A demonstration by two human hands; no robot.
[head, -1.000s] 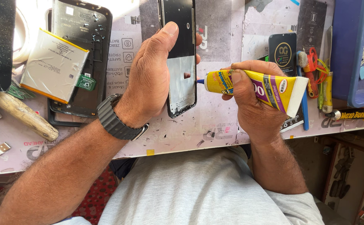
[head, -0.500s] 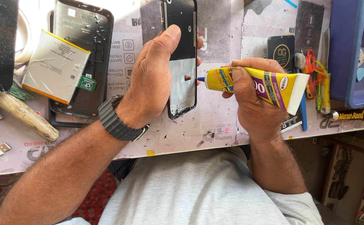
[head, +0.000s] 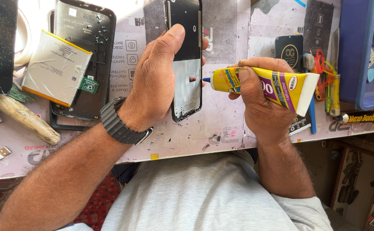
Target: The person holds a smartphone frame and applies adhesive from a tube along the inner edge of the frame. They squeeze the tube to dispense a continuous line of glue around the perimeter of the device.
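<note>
While the left hand (head: 157,81) clamps the black rectangular phone frame (head: 187,60), the right hand (head: 257,96) squeezes the yellow glue tube (head: 264,83), its nozzle at the frame's right edge; gluing appears unfinished.

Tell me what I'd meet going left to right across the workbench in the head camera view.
Pale wooden stick → silver battery with yellow edges → left hand → black phone frame → yellow glue tube in the right hand → blue plastic tray.
</note>
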